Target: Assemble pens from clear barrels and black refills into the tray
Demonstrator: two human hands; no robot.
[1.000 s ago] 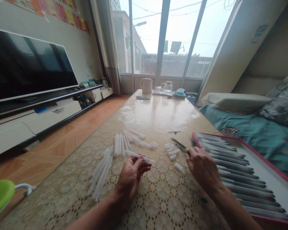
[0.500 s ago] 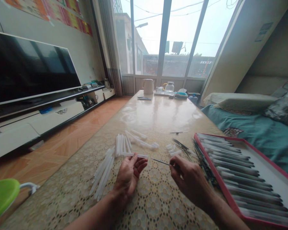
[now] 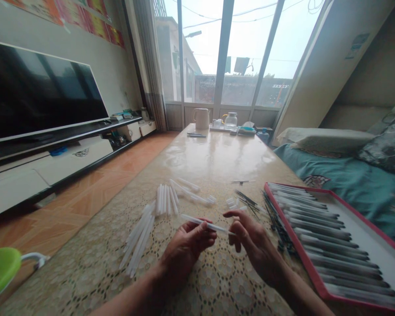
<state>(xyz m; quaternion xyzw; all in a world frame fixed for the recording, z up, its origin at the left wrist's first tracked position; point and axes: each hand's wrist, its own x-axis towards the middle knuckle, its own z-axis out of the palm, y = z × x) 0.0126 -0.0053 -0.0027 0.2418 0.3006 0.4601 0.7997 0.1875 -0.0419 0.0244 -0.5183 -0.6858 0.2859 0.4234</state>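
A white translucent pen barrel [image 3: 197,220] lies slantwise in my left hand [image 3: 192,239], pinched between thumb and fingers. Its right end reaches my right hand [image 3: 250,235], whose forefinger is stretched out above it. The other right fingers are bent near the barrel's end and seem to touch it. No dark refill shows outside the barrel. To the left lie more white barrels [image 3: 167,199], some upright in a row and others in a slanted pile [image 3: 140,241]. Small clear caps [image 3: 232,202] and thin dark refills [image 3: 246,198] lie beyond my right hand.
A red-edged box [image 3: 311,267] with rows of pens [image 3: 329,237] stands at the right, dark parts piled [image 3: 279,228] along its side. At the table's far end are a beige jug [image 3: 202,118], a glass pot [image 3: 231,120] and tissues [image 3: 246,129]. A green stool [image 3: 1,272] stands left.
The barrel in my left hand has moved right and tilted, its right end now at my right hand. The dark refill my right hand pinched no longer shows; those fingers have loosened.
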